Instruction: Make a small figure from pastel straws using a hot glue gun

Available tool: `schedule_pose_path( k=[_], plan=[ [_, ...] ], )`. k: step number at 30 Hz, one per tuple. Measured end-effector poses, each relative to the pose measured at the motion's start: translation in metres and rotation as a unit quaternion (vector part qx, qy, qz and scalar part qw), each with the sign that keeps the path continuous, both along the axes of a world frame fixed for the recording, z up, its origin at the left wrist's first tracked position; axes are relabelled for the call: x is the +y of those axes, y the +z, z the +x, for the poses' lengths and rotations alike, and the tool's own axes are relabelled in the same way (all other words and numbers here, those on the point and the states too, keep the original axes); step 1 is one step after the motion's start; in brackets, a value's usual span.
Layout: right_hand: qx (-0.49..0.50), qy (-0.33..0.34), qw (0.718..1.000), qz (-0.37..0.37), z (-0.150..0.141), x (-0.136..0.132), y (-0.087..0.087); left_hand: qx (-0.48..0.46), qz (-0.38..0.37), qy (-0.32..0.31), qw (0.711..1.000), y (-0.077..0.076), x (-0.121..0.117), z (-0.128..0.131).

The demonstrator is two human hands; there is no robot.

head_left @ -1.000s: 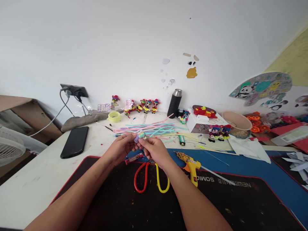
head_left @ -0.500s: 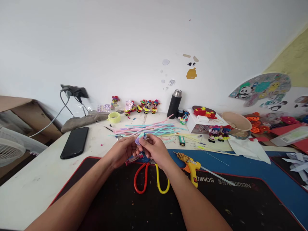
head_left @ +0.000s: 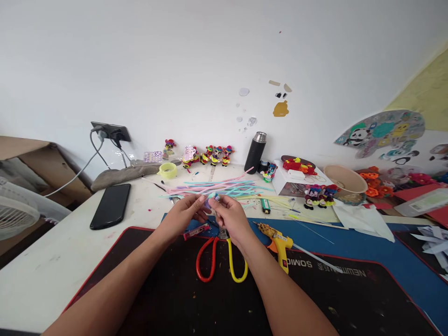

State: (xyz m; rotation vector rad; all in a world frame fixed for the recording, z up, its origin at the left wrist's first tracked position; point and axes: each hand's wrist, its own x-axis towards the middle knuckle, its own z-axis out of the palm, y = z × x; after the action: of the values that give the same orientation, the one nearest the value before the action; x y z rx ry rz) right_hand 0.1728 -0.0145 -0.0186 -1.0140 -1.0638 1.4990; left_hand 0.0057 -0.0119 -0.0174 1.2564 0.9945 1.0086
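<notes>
My left hand [head_left: 182,215] and my right hand [head_left: 229,217] meet over the near part of the white table, and both pinch a small pastel fuzzy craft piece [head_left: 211,200] between their fingertips. The piece is lilac and pale blue and mostly covered by my fingers. Just behind it lies a loose pile of pastel pipe cleaners [head_left: 224,187]. Below my hands, scissors [head_left: 220,259] with one red and one yellow handle rest on the black mat [head_left: 175,298]. A yellow glue gun [head_left: 278,242] lies to the right of my right wrist.
A black phone [head_left: 110,205] lies at the left, near a wall socket with cables [head_left: 110,133]. Small colourful figures [head_left: 210,155], a tape roll [head_left: 168,170], a black flask [head_left: 255,151], a white box [head_left: 294,179], a bowl [head_left: 345,178] and a lighter [head_left: 266,205] stand at the back.
My hands have shifted slightly right and away from me with the craft piece. My fingers now cover more of it, so less of its lilac part shows.
</notes>
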Motion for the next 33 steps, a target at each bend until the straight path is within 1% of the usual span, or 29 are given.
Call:
schedule_pose_path(
  k=[2, 5, 10, 13, 17, 19, 21, 27, 31, 33],
  plan=[
    [0.009, -0.013, 1.0, -0.011, 0.001, 0.001, 0.001, 0.029, 0.069, 0.032, 0.997, 0.002, -0.001, 0.0],
    [0.019, -0.01, 1.0, -0.018, 0.001, 0.001, 0.003, 0.07, 0.15, 0.05, 0.985, 0.001, -0.002, 0.001],
    [0.025, 0.002, 0.999, -0.02, 0.0, -0.001, 0.005, 0.159, 0.233, 0.075, 0.956, -0.005, -0.005, 0.002],
    [0.025, 0.011, 0.999, -0.023, 0.0, -0.003, 0.005, 0.205, 0.289, 0.1, 0.93, -0.007, -0.007, 0.001],
    [0.028, 0.017, 0.999, -0.028, -0.001, -0.004, 0.004, 0.243, 0.349, 0.113, 0.898, -0.009, -0.007, 0.001],
    [0.028, 0.02, 0.999, -0.03, -0.001, -0.004, 0.004, 0.254, 0.364, 0.118, 0.888, -0.009, -0.007, 0.002],
    [0.027, 0.026, 0.999, -0.031, -0.001, -0.004, 0.003, 0.257, 0.368, 0.124, 0.885, -0.009, -0.008, 0.003],
    [0.027, 0.052, 0.997, -0.043, -0.001, -0.004, 0.004, 0.237, 0.338, 0.149, 0.898, -0.005, -0.009, 0.004],
    [0.024, 0.048, 0.997, -0.052, 0.0, -0.005, 0.004, 0.231, 0.316, 0.188, 0.901, -0.002, -0.006, 0.0],
    [0.021, 0.046, 0.997, -0.052, 0.0, -0.005, 0.004, 0.233, 0.303, 0.196, 0.903, -0.002, -0.005, -0.001]
  ],
)
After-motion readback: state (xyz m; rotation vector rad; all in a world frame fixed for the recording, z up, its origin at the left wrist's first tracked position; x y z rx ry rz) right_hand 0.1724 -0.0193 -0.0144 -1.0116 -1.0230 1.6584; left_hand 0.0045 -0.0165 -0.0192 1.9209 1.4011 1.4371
